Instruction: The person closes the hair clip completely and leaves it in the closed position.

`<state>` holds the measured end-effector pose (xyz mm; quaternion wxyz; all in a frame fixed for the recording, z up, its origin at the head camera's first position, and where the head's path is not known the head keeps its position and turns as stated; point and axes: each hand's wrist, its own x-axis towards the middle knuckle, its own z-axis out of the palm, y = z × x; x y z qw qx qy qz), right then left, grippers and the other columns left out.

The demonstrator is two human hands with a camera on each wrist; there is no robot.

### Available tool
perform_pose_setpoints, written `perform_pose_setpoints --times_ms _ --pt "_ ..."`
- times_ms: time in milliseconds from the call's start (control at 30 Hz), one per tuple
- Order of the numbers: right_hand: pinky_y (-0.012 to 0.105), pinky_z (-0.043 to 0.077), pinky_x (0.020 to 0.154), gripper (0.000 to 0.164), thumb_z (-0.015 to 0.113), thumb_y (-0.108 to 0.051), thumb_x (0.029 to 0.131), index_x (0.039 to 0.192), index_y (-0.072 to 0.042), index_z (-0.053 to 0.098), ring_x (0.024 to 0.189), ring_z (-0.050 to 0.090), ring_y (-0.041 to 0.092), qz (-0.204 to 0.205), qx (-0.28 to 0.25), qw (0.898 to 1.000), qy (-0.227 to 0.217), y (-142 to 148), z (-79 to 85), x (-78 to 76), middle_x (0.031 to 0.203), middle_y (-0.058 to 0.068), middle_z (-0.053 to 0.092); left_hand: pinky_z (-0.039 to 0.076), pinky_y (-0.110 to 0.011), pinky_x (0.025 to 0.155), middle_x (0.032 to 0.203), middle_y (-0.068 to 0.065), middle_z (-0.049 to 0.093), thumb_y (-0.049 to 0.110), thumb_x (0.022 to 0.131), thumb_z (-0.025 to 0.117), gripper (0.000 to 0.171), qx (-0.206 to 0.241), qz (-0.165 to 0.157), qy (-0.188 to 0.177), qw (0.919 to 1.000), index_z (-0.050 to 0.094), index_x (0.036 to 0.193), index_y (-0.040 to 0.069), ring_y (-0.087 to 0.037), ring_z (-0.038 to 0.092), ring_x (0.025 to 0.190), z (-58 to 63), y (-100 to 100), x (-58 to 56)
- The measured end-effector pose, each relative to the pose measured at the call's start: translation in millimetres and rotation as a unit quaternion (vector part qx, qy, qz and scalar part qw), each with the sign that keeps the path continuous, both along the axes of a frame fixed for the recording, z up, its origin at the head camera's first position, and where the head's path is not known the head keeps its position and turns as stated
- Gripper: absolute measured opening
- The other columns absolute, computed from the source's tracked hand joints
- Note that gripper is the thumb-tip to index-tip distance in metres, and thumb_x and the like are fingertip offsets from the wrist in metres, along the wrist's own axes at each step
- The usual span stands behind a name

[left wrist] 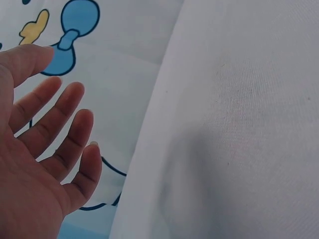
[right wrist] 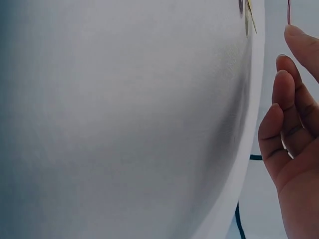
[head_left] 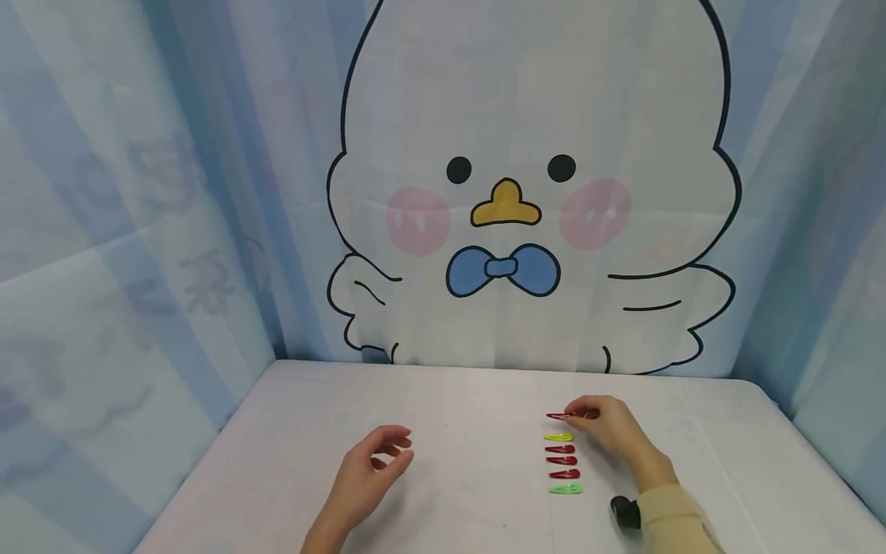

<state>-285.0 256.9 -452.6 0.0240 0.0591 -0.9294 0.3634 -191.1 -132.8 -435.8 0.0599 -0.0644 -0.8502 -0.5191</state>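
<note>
My right hand (head_left: 609, 425) pinches a red snap hair clip (head_left: 557, 416) by one end, at the far end of a column of clips. Below it in the head view lie a yellow hair clip (head_left: 558, 437), three red hair clips (head_left: 562, 461) and a light green hair clip (head_left: 566, 488), one under another. In the right wrist view the held clip (right wrist: 289, 11) shows only in part, at the top edge. My left hand (head_left: 365, 473) hovers over the table's left part with its fingers loosely bent, holding nothing; the left wrist view shows its bare palm (left wrist: 30, 184).
The white table (head_left: 477, 523) reaches back to a hanging cloth (head_left: 429, 323) printed with a cartoon chick. Blue striped curtains (head_left: 104, 231) stand on both sides. A black object (head_left: 625, 512) sits at the right wrist, by the beige sleeve (head_left: 674, 519).
</note>
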Motion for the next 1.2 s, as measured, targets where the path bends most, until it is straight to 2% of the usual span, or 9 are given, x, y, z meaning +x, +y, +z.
perform_pose_setpoints --times_ms 267,500,900,1200 --pt "0.038 0.047 0.077 0.017 0.078 -0.016 0.089 0.104 -0.008 0.075 0.086 0.054 0.021 0.003 0.004 1.0 -0.02 2.5 -8.4 -7.6 0.094 0.001 0.064 0.048 -0.031 0.078 0.104 0.003 0.069 0.019 0.094 0.073 0.029 0.002 0.0 -0.001 1.0 0.067 0.12 0.008 -0.017 0.06 0.095 -0.1 -0.3 0.7" --pt "0.04 0.048 0.08 0.017 0.079 -0.018 0.089 0.103 -0.009 0.075 0.088 0.055 0.022 0.01 0.007 0.999 -0.036 1.8 -7.6 -12.1 0.095 0.002 0.065 0.048 -0.032 0.078 0.103 0.003 0.069 0.018 0.094 0.072 0.028 -0.002 -0.003 -0.004 1.0 0.066 0.12 0.008 -0.018 0.06 0.095 -3.0 -0.7 -0.2" --pt "0.037 0.043 0.074 0.008 0.078 -0.016 0.089 0.096 -0.013 0.076 0.083 0.052 0.022 0.015 0.021 0.998 -0.053 1.0 -10.8 -16.6 0.086 0.002 0.059 0.049 -0.036 0.081 0.105 0.002 0.069 0.018 0.095 0.072 0.028 -0.005 0.013 -0.027 0.9996 0.066 0.121 0.008 -0.019 0.059 0.097 -4.8 -1.3 0.6" --pt "0.036 0.043 0.072 0.009 0.078 -0.015 0.088 0.096 -0.011 0.076 0.081 0.051 0.022 0.018 0.024 0.998 -0.058 -0.2 -12.9 -17.2 0.085 0.002 0.059 0.049 -0.037 0.081 0.105 0.002 0.069 0.017 0.095 0.072 0.028 -0.008 0.015 -0.031 0.9994 0.066 0.121 0.008 -0.019 0.06 0.097 -6.4 -2.6 1.3"
